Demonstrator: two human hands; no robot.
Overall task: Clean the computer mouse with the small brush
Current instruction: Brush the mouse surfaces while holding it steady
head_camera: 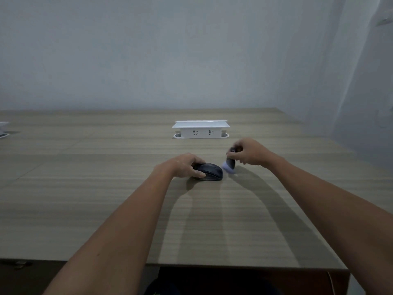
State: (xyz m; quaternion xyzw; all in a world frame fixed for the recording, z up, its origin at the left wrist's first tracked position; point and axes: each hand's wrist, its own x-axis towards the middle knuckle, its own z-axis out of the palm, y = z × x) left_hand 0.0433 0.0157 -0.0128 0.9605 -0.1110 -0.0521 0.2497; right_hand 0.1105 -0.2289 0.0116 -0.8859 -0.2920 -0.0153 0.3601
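A black computer mouse (211,171) lies on the wooden table (106,188) in the middle of the view. My left hand (184,166) grips its left end, thumb on the near side and fingers on the far side. My right hand (247,151) holds a small brush (229,164) with a dark handle, just right of the mouse. The brush's pale bristles point down and left, close to the mouse's right end; motion blur hides whether they touch it.
A white pop-up power socket box (201,129) stands on the table behind the hands. A white object (3,129) sits at the far left edge. The table's near edge runs across the bottom; a wall rises behind.
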